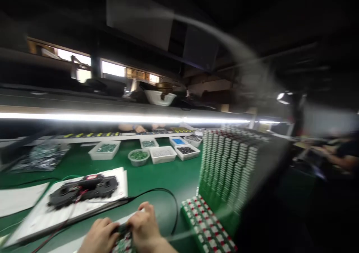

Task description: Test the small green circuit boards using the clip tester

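Note:
Low in the head view, my left hand [101,235] and my right hand [144,225] are close together, fingers curled in. Both grip a green circuit board panel [122,244] dotted with pale and red parts; its lower part runs out of the picture. Just right of my right hand lies another circuit board panel [207,227] with rows of white and red components. Behind it rises a tall stack of green circuit board panels [227,170]. What my fingertips touch on the held panel is blurred.
A white board [123,182] carries a black twin-reel device [84,189]. A black cable [168,191] curves over the green bench. Farther back stand several trays of small parts, including a white tray [105,150] and a grey bowl [138,157]. Another person's hands [138,128] show beyond.

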Motion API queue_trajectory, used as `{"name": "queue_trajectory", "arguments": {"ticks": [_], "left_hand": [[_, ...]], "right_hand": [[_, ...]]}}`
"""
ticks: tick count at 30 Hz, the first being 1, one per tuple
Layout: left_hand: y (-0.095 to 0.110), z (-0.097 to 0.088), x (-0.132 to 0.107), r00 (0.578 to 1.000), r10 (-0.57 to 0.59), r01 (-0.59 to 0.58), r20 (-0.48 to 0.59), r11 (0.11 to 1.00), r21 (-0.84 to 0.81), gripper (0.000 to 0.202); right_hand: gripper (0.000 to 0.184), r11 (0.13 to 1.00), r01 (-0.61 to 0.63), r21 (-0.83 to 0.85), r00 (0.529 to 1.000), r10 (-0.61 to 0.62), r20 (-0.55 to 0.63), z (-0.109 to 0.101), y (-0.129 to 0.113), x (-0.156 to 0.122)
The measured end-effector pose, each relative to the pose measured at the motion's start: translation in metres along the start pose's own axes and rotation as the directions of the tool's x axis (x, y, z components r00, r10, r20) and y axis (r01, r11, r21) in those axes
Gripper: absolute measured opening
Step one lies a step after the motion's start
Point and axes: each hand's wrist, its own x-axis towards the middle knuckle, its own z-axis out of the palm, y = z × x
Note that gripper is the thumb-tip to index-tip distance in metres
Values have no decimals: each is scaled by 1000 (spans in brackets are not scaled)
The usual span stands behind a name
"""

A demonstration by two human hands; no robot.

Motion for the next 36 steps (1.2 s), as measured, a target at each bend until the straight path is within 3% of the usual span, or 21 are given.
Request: {"name": "queue_trajectory", "arguments": {"ticks": [4,10,22,36], "left_hand": [[30,-30,-3,996,-86,86,33,996,-9,25],[19,-49,-5,977,-212,213,28,976,-37,23],[2,-37,-15,975,-219,223,48,969,-108,28],[11,-39,-18,960,-264,269,98,962,-50,30]], "right_hand": [[26,984,17,176,998,-28,61,-14,2,6],[35,938,24,346,996,-52,72,-16,-7,15],[33,933,33,357,985,-90,144,3,-12,9],[29,968,115,223,960,-166,225,7,-7,10]]}}
